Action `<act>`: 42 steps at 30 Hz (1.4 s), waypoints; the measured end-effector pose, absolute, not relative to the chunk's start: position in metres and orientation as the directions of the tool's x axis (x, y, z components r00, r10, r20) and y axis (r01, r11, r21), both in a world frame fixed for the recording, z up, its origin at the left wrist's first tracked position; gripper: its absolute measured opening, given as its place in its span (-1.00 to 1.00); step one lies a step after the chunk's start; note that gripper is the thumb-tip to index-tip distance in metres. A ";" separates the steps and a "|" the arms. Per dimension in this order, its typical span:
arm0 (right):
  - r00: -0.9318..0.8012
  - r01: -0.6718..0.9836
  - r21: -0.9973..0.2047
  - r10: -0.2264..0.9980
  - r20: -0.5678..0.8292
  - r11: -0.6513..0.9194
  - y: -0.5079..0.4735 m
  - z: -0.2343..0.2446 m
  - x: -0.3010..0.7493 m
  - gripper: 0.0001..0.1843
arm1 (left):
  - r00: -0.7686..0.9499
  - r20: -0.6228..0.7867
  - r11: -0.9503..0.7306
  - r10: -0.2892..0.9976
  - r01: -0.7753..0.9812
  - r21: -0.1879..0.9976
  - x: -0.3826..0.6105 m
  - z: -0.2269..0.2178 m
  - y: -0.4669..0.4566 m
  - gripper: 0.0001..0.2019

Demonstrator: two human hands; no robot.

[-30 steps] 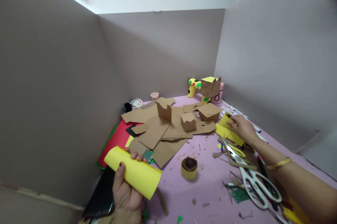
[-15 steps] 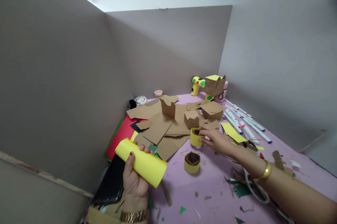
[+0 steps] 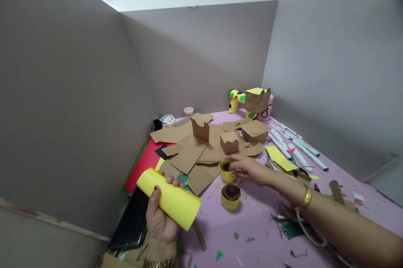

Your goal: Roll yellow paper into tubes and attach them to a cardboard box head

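Note:
My left hand (image 3: 162, 217) is wrapped round a yellow paper tube (image 3: 170, 199), held tilted above the near left of the table. My right hand (image 3: 250, 169) pinches the right rim of a short yellow ring (image 3: 226, 171) with a brown cardboard lining. Just in front of it stands a second short yellow ring (image 3: 230, 203), also lined with brown cardboard. Behind my right hand sits a small brown cardboard box (image 3: 229, 144). Whether the pinched ring rests on the table or is slightly raised, I cannot tell.
Flat cardboard pieces (image 3: 189, 154) cover the middle left. Several markers (image 3: 304, 159) lie along the right, near a yellow paper strip (image 3: 279, 158). A yellow spotted paper figure (image 3: 236, 99) stands at the back. Scraps litter the pink tabletop (image 3: 226, 243), walled by grey panels (image 3: 201, 54).
My right hand has moved the ring left, closer behind the other ring. My left hand still holds the yellow tube in nearly the same place.

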State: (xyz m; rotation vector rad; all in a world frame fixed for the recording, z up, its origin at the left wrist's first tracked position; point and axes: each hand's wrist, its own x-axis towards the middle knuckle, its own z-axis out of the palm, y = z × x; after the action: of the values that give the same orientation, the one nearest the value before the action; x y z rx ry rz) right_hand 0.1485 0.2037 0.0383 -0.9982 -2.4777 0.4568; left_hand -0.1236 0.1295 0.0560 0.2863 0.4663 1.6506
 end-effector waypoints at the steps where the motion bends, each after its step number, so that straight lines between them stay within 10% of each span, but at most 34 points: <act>1: -0.636 0.576 -0.454 0.721 0.274 0.680 0.202 0.040 0.151 -0.77 | -0.136 -0.075 -0.087 0.988 -0.883 0.460 -0.124 0.056 0.129 -0.49; 42: -0.484 0.654 -0.490 0.817 0.314 0.576 0.138 0.046 0.122 -0.78 | -0.128 -0.071 -0.081 0.989 -0.881 0.467 -0.116 0.052 0.128 -0.62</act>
State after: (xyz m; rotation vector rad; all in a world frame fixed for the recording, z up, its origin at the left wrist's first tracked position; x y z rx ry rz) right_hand 0.1225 0.1383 0.0461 -1.1729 -2.2912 0.4162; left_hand -0.1158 0.1276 0.0524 0.3032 0.4630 1.6445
